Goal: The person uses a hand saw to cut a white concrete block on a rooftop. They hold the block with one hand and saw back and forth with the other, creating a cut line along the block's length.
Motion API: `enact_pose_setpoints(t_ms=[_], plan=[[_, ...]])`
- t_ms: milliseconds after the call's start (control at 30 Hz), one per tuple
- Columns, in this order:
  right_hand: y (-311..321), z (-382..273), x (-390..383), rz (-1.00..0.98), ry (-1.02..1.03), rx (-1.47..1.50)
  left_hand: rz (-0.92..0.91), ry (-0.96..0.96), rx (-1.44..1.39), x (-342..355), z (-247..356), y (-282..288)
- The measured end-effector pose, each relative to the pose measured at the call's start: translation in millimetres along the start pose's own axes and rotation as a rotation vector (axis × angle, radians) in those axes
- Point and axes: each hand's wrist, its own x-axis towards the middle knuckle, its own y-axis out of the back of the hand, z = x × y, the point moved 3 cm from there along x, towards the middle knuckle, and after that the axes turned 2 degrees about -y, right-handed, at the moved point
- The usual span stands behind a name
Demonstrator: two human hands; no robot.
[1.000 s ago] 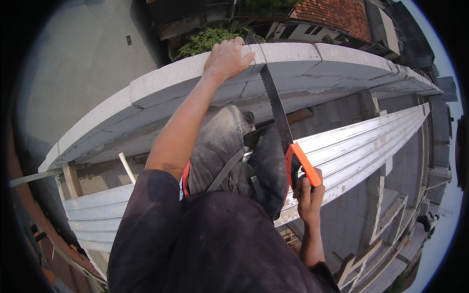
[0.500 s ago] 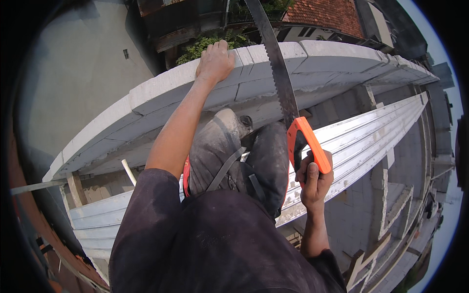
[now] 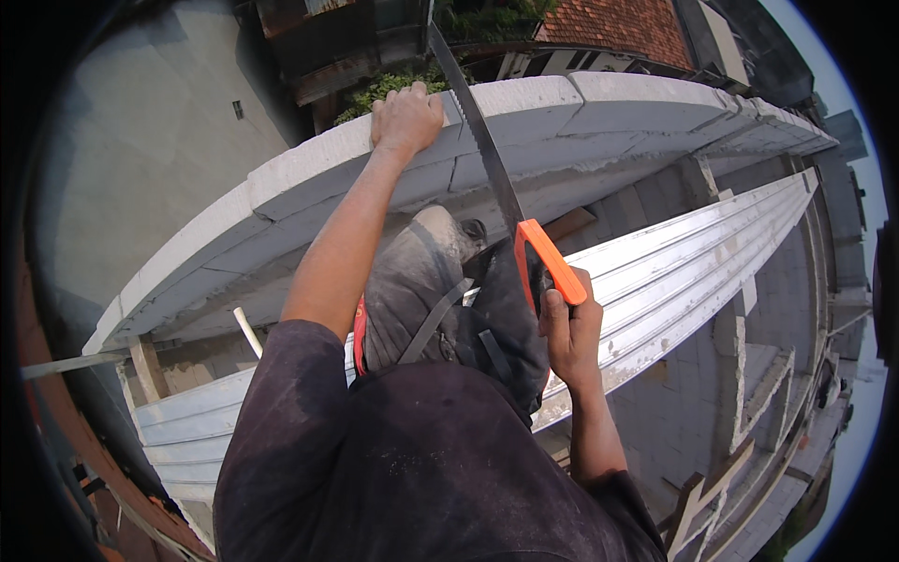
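My right hand (image 3: 571, 328) is wrapped round the orange handle of a handsaw (image 3: 552, 262). Its long, dark toothed blade (image 3: 489, 150) points up and away, crossing the top of a pale concrete block wall (image 3: 524, 97). Just left of the blade, my left hand (image 3: 406, 120) grips the wall's top edge, its fingers curled over the far side. The blade's teeth face that hand, with a small gap between. Whether the teeth touch the block I cannot tell.
Under me a ribbed metal plank (image 3: 693, 253) runs across the picture. My dusty trouser legs (image 3: 421, 290) are between it and the wall. Beyond the wall are a green shrub (image 3: 398, 86), a red tiled roof (image 3: 618, 30) and a drop. Wooden pieces (image 3: 707, 501) stand at lower right.
The saw and my right hand have moved left, bringing the blade from well right of my left hand to close beside it. My left hand keeps its place on the wall.
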Motion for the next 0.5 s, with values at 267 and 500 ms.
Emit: enact_pose_setpoints(t_ms=[267,500], plan=[[0.9,12.0,-39.5,-0.014,-0.072,-0.049,-0.006,0.011,0.033,-2.1,0.8,-3.8],[-42.3,-8.5,79.7,-0.032,-0.090,-0.155,-0.004,-0.008,0.018,4.1,2.3,-6.2]])
